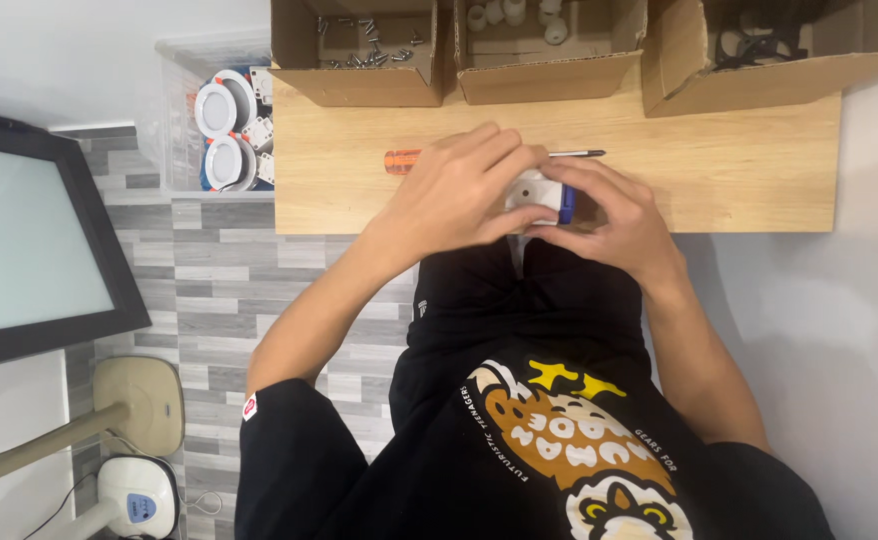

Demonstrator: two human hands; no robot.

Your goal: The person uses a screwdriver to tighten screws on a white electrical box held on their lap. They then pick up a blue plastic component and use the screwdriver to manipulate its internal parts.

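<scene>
A small white and blue plastic part [541,193] is held between both hands just above the near edge of the wooden board [739,170]. My left hand [454,190] covers its left side with fingers curled over the top. My right hand [614,215] grips its right side. Behind the hands lies a screwdriver with an orange handle [401,160]; its metal shaft [577,153] points right. Most of the part is hidden by my fingers.
Three open cardboard boxes stand along the board's far edge: one with screws [364,50], one with white parts [519,25], one with dark parts [759,45]. A clear bin of round white fittings [224,130] sits at left. A dark-framed screen [29,240] is at far left.
</scene>
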